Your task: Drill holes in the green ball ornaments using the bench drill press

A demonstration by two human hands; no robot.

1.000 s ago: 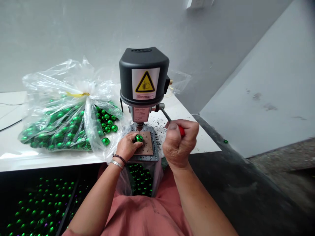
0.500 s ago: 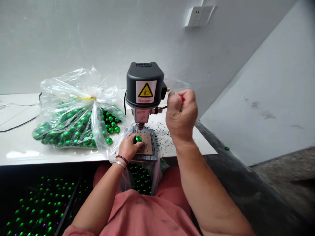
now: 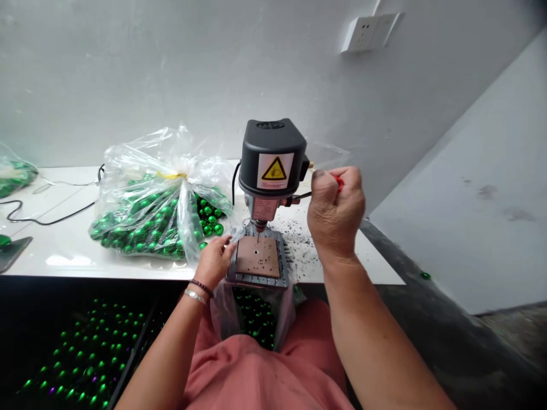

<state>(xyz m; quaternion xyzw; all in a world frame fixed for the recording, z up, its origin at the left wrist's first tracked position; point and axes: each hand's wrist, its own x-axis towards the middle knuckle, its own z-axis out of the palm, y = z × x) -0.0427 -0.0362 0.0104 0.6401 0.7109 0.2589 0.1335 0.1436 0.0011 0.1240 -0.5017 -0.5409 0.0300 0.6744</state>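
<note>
My right hand (image 3: 336,213) is closed around the red knob (image 3: 341,183) of the feed lever on a small black drill press (image 3: 273,159). Below the chuck, the thin drill bit (image 3: 258,236) points down at a brown board (image 3: 256,265) with a small hole, dotted with dark shavings. No ball lies on that board. My left hand (image 3: 215,261) is at the board's left side, fingers stretched out and holding nothing visible. Just beyond it a shiny green ball (image 3: 203,245) rests on the table, partly hidden by the hand.
A clear plastic bag (image 3: 145,213) of green balls, tied with yellow, lies left on the white table (image 3: 64,250). Another open bag (image 3: 256,319) of balls hangs under the press. More balls (image 3: 85,353) fill a dark container at lower left. Shavings litter the table's right side.
My left hand has let go of the green ball it held under the drill and moved left off the board. My right hand still grips the lever knob. The view has shifted left.
</note>
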